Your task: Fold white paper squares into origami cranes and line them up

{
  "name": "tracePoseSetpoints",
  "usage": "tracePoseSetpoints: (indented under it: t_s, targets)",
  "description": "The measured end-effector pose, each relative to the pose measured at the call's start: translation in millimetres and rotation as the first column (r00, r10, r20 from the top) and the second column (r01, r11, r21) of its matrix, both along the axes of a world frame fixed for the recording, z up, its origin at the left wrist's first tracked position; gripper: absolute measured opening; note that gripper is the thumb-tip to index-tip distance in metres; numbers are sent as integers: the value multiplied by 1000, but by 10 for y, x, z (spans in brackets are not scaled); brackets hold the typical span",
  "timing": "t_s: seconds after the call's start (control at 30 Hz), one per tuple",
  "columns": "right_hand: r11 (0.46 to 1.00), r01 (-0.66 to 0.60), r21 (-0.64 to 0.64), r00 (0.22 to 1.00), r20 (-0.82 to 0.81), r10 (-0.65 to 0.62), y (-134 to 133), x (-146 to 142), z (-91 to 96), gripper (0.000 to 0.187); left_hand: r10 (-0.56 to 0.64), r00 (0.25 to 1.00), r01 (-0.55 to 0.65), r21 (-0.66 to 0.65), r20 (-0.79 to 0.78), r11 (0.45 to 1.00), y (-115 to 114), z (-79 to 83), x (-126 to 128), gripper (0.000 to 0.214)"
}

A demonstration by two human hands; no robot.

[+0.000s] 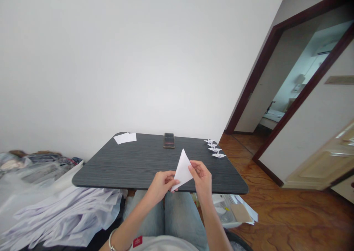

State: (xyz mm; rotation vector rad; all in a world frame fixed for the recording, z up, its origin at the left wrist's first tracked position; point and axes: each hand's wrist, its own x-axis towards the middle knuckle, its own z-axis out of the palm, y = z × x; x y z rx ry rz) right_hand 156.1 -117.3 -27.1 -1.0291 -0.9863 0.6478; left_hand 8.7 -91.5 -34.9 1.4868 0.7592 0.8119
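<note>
Both my hands hold a white folded paper triangle (183, 168) above the near edge of a dark grey table (143, 162). My left hand (160, 184) pinches its lower left corner, fingers closed. At the triangle's right edge, my right hand (201, 176) grips it between thumb and fingers. The triangle's point stands upward.
A phone (169, 140) stands at the table's far middle. White paper sheets (125, 137) lie at the far left corner. Several small folded paper cranes (215, 149) line the right edge. Heaped white cloth (61, 214) lies at the left; an open doorway (293, 96) is at the right.
</note>
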Motion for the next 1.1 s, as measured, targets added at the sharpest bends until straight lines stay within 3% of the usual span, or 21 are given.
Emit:
tracePoseSetpoints:
  t_s: [0.23,0.57,0.67,0.87,1.1]
  targets:
    - [956,-266,-124,963,18,270,38,149,76,22,-137,983,142,36,-123,989,-16,0,-44,34]
    - [998,-42,-48,990,-138,35,58,185,28,22,-49,996,50,17,-69,999,7,-1,-118,46]
    - [999,-17,-50,988,-156,9,52,162,35,22,-46,995,50,40,-93,998,1,-3,-116,38]
    - [998,-52,-45,985,-167,44,33,133,47,21,-1,988,13,75,-152,997,1,-41,-115,31]
    - [982,-174,-75,975,-155,161,1,157,129,24,-81,980,99,97,-180,990,-12,-34,-157,30]
